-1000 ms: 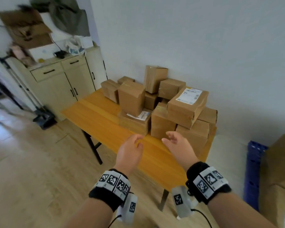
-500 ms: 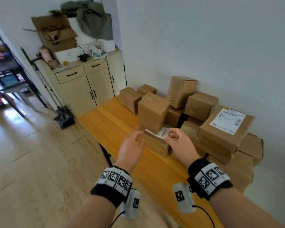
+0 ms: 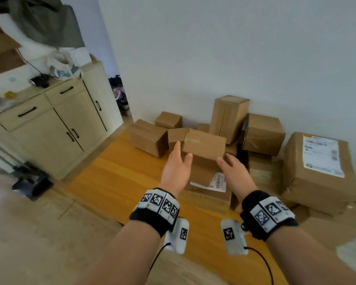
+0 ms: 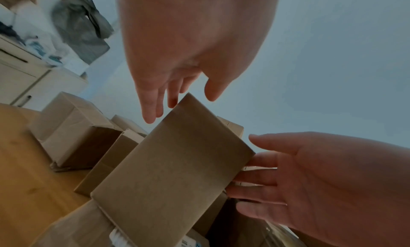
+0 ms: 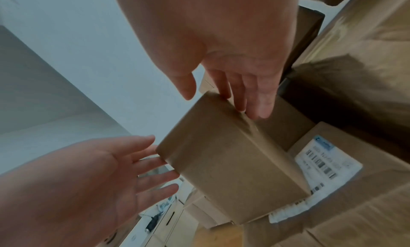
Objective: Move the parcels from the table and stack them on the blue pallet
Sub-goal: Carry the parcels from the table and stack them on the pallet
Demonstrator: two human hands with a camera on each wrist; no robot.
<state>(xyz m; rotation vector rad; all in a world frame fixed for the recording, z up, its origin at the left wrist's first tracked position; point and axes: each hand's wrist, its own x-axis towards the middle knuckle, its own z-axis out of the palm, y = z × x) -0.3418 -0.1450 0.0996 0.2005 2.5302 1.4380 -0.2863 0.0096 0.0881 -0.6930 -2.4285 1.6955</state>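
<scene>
Flanking the upright parcel (image 3: 201,149) at frame centre, left hand (image 3: 176,167) and right hand (image 3: 234,171) (both spread, holding nothing) could topple it with uneven squeeze.

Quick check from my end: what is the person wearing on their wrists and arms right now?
Both forearms are bare, no sleeves. Each wrist carries a black wristband, the left wristband and the right wristband, each topped with a row of white tiles printed with black square markers. A white camera pod with its own marker hangs under each wrist, trailing a thin black cable. No gloves or rings show.
</scene>
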